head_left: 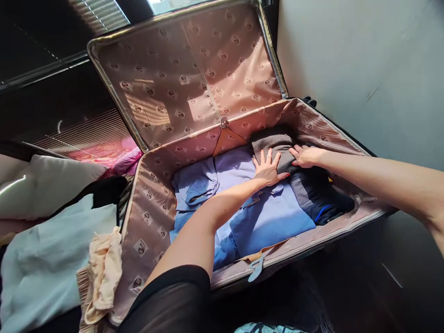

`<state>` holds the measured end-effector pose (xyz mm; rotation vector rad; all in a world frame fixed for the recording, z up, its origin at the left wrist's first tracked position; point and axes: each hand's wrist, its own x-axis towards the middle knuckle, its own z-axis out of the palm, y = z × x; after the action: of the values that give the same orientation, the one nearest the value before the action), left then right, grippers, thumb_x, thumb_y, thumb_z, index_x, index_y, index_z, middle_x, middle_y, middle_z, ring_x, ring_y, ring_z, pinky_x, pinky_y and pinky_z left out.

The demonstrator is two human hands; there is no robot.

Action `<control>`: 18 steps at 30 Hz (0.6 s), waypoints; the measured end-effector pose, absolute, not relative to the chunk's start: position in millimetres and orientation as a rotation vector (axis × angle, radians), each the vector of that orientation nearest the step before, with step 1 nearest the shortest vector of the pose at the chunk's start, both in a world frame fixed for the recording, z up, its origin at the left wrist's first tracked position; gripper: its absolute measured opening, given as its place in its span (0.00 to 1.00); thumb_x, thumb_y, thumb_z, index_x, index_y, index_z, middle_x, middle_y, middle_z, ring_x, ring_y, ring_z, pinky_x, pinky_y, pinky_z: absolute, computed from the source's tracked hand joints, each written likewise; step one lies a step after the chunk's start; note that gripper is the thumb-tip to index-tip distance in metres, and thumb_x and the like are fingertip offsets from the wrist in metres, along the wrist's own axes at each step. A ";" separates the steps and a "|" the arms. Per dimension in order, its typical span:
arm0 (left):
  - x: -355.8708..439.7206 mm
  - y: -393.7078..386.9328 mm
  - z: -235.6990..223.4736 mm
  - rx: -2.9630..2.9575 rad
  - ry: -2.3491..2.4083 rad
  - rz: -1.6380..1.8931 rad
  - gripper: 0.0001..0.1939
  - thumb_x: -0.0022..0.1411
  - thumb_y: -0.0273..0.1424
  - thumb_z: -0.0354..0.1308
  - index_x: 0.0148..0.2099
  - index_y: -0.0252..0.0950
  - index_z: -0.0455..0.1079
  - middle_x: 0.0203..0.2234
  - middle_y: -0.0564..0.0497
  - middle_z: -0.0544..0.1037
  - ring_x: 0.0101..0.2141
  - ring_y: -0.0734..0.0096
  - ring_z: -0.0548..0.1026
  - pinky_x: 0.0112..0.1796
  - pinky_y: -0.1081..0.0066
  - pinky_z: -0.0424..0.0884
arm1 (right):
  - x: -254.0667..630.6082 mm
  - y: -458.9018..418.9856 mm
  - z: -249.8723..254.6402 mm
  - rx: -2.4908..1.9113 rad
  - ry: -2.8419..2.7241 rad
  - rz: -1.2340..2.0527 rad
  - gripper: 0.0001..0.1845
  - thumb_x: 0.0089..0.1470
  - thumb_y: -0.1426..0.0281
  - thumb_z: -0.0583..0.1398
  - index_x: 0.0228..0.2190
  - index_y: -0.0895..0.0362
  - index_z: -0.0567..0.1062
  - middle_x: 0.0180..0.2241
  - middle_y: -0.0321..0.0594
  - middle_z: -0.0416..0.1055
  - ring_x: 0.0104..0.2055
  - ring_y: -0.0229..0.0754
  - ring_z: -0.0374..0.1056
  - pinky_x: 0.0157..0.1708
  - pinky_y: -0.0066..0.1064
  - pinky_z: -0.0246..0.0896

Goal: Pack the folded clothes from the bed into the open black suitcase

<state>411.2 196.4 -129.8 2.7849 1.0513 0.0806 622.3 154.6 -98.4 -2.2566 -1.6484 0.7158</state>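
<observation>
An open suitcase with pink patterned lining lies in front of me, holding folded clothes. My left hand rests with fingers spread where a folded blue garment meets a folded dark grey garment. Just right of it, my right hand lies palm down on the dark grey garment, fingers stretched out. Neither hand grasps anything. Below my right forearm is a black garment with a bright blue trim. A rolled blue piece sits toward the suitcase's left side.
The raised suitcase lid leans back toward the window side. A white wall stands close on the right. Left of the suitcase are a pale blue cloth, a cream garment over its edge, and a white pillow. A buckle hangs over the front rim.
</observation>
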 end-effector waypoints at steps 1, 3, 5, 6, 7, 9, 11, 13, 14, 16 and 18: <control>409.4 192.3 -135.7 2.776 1.048 0.031 0.54 0.69 0.64 0.59 0.86 0.50 0.46 0.84 0.45 0.42 0.81 0.30 0.36 0.73 0.28 0.48 | 627.1 161.1 -99.9 -2.307 -1.579 0.745 0.22 0.44 0.69 0.78 0.42 0.50 0.81 0.55 0.54 0.78 0.71 0.72 0.64 0.71 0.72 0.58; 407.8 188.8 -143.0 2.737 1.079 0.012 0.58 0.68 0.67 0.58 0.87 0.49 0.42 0.85 0.44 0.38 0.81 0.27 0.33 0.72 0.24 0.48 | 633.1 172.4 -98.8 -2.354 -1.489 0.734 0.23 0.44 0.65 0.79 0.41 0.51 0.80 0.54 0.56 0.78 0.70 0.72 0.65 0.70 0.70 0.62; 408.0 189.8 -145.1 2.708 1.076 0.026 0.58 0.67 0.68 0.57 0.87 0.49 0.42 0.85 0.43 0.35 0.81 0.26 0.32 0.71 0.22 0.48 | 632.0 180.7 -95.0 -2.272 -1.494 0.642 0.25 0.48 0.60 0.78 0.45 0.52 0.80 0.61 0.59 0.74 0.73 0.70 0.61 0.71 0.69 0.61; 408.5 190.9 -144.9 2.695 1.066 0.027 0.59 0.67 0.69 0.56 0.87 0.48 0.42 0.85 0.43 0.35 0.81 0.25 0.32 0.71 0.21 0.48 | 628.9 183.8 -93.5 -2.199 -1.528 0.592 0.26 0.51 0.59 0.77 0.49 0.52 0.79 0.66 0.58 0.71 0.76 0.68 0.56 0.72 0.68 0.60; 408.9 192.0 -144.5 2.683 1.058 0.029 0.59 0.67 0.69 0.57 0.87 0.48 0.42 0.84 0.42 0.34 0.80 0.25 0.32 0.71 0.21 0.48 | 624.8 186.6 -93.0 -2.127 -1.567 0.553 0.27 0.53 0.59 0.75 0.52 0.52 0.78 0.70 0.56 0.67 0.78 0.66 0.52 0.73 0.66 0.58; 409.7 193.7 -143.5 2.660 1.044 0.045 0.60 0.66 0.68 0.59 0.87 0.47 0.43 0.84 0.43 0.33 0.80 0.24 0.31 0.71 0.21 0.48 | 616.0 192.2 -96.2 -2.055 -1.603 0.532 0.30 0.58 0.59 0.72 0.59 0.51 0.76 0.76 0.51 0.60 0.81 0.63 0.44 0.74 0.65 0.56; 410.2 194.8 -143.0 2.619 1.025 0.063 0.60 0.66 0.67 0.61 0.87 0.47 0.43 0.84 0.43 0.33 0.80 0.25 0.30 0.72 0.22 0.47 | 610.0 198.5 -104.7 -2.092 -1.550 0.591 0.32 0.61 0.58 0.70 0.63 0.50 0.73 0.78 0.49 0.56 0.82 0.63 0.41 0.74 0.67 0.54; 410.5 196.4 -142.5 2.552 0.999 0.067 0.59 0.67 0.65 0.62 0.87 0.47 0.44 0.84 0.44 0.32 0.81 0.27 0.29 0.73 0.22 0.46 | 608.4 204.9 -114.6 -2.156 -1.462 0.666 0.35 0.64 0.55 0.67 0.67 0.49 0.71 0.80 0.51 0.52 0.82 0.66 0.41 0.73 0.71 0.52; 410.6 197.8 -142.1 2.517 0.982 0.066 0.58 0.68 0.64 0.62 0.87 0.47 0.44 0.84 0.45 0.32 0.81 0.27 0.28 0.73 0.22 0.44 | 608.7 207.6 -118.0 -2.180 -1.440 0.691 0.36 0.65 0.53 0.65 0.69 0.49 0.69 0.80 0.52 0.51 0.82 0.68 0.41 0.73 0.72 0.50; 409.7 202.3 -140.2 2.450 0.963 0.072 0.53 0.70 0.60 0.63 0.86 0.48 0.47 0.84 0.46 0.32 0.81 0.30 0.28 0.73 0.23 0.41 | 609.1 210.7 -118.3 -2.245 -1.469 0.686 0.37 0.67 0.52 0.62 0.72 0.50 0.66 0.80 0.54 0.51 0.82 0.70 0.41 0.73 0.73 0.47; 406.4 209.0 -136.6 2.392 0.951 0.101 0.46 0.73 0.52 0.62 0.85 0.49 0.53 0.84 0.48 0.37 0.82 0.34 0.31 0.75 0.27 0.43 | 605.6 208.3 -109.0 -2.326 -1.629 0.584 0.36 0.69 0.55 0.61 0.73 0.52 0.66 0.79 0.56 0.53 0.80 0.72 0.42 0.73 0.74 0.45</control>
<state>406.4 209.0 -136.6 2.3922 0.9507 0.1008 605.6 208.3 -109.0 -2.3264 -1.6291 0.5835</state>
